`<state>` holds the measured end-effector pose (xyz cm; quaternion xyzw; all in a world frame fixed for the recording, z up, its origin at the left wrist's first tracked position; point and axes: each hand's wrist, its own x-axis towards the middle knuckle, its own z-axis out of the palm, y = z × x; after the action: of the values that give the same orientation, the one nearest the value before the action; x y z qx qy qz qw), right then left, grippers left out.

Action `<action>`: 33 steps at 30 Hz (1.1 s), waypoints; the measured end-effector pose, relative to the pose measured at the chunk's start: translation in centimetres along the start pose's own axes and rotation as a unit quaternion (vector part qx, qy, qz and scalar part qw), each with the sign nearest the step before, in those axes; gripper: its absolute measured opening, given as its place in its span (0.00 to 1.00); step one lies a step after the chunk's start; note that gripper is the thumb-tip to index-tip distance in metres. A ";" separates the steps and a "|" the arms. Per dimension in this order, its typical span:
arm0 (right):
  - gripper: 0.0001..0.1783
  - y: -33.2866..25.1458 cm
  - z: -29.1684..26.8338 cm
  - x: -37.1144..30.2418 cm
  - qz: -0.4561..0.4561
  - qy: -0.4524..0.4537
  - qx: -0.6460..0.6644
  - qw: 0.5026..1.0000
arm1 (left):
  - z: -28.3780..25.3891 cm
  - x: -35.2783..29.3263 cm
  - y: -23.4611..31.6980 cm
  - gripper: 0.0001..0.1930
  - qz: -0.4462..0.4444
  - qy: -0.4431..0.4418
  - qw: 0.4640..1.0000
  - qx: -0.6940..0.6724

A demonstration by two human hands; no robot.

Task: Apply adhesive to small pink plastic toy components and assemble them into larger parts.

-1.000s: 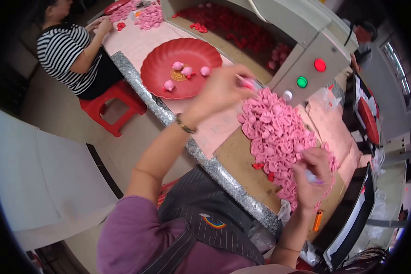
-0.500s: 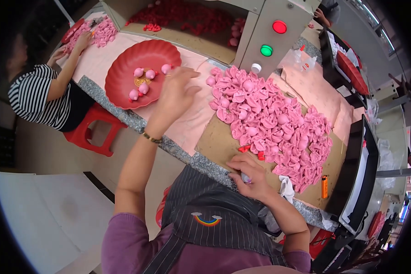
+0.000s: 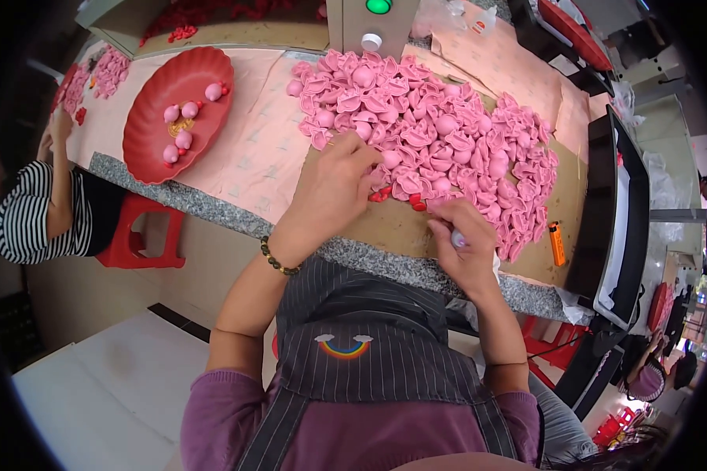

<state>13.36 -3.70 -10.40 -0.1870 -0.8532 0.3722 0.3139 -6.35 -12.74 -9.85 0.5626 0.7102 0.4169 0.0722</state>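
My left hand (image 3: 334, 188) is at the near left edge of a pile of pink moulded pieces (image 3: 463, 149), fingers bent and apart with no object visible between them. Some of its fingertips are hidden against the pile. My right hand (image 3: 470, 250) is closed around a small pale tube (image 3: 458, 239), mostly covered by the palm. Its index finger reaches toward small red pieces (image 3: 416, 202) on a brown board (image 3: 397, 235). More red bits (image 3: 380, 194) lie beside my left hand. At the left, a red scalloped plate (image 3: 145, 145) carries several round pink pieces with red parts.
A grey machine with a green button (image 3: 379, 6) and white knob (image 3: 371, 42) stands behind the pile. An orange lighter (image 3: 557, 243) and black tray (image 3: 605, 228) are at the right. A co-worker in a striped shirt (image 3: 27, 212) works at the far left beside a red stool (image 3: 143, 231).
My left hand has moved from beside the plate, rightward and down to the pile's edge. My right hand has come nearer the red pieces, still holding the tube. The whole view has shifted.
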 end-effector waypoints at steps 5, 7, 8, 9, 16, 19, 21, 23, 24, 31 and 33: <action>0.15 -0.9 1.9 1.2 -0.027 -0.040 -0.158 0.986 | 0.9 -1.1 -0.3 0.10 0.070 0.032 0.996 0.052; 0.15 -0.2 2.0 0.6 -0.036 -0.051 -0.166 0.984 | 1.1 -1.8 -0.6 0.10 0.062 0.033 0.997 0.026; 0.15 0.1 2.0 0.3 -0.045 -0.063 -0.175 0.981 | 1.2 -2.2 -0.7 0.10 0.052 0.033 0.998 0.000; 0.15 0.3 2.0 0.1 -0.044 -0.062 -0.177 0.981 | 1.3 -2.5 -0.9 0.10 0.054 0.033 0.998 -0.001; 0.07 0.0 1.1 0.3 0.067 0.045 0.132 0.988 | 0.7 -3.1 1.3 0.05 -0.176 0.087 0.872 -0.448; 0.07 0.3 0.9 0.8 0.198 0.073 0.376 0.902 | 1.5 -2.9 1.6 0.05 -0.218 0.021 0.807 -0.548; 0.07 1.0 1.2 1.2 0.162 0.072 0.463 0.868 | 2.4 -2.4 1.6 0.06 -0.227 -0.019 0.780 -0.583; 0.07 1.1 1.3 1.5 0.154 0.083 0.468 0.866 | 3.5 -2.2 1.6 0.06 -0.214 -0.035 0.772 -0.598; 0.07 1.1 1.1 2.0 0.142 0.094 0.473 0.864 | 3.6 -1.6 1.7 0.06 -0.211 -0.035 0.773 -0.598; 0.06 -0.6 -0.4 1.5 0.263 0.076 0.302 0.913 | 3.7 -1.8 3.5 0.03 -0.180 -0.070 0.792 -0.579; 0.10 2.6 1.3 1.0 0.118 0.094 0.199 0.968 | 5.8 -2.6 1.5 0.03 -0.199 -0.066 0.776 -0.595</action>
<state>11.97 -2.12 -12.62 -0.2543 -0.7007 0.5491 0.3778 -1.03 -11.94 -13.52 0.2801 0.4106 0.6944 0.5204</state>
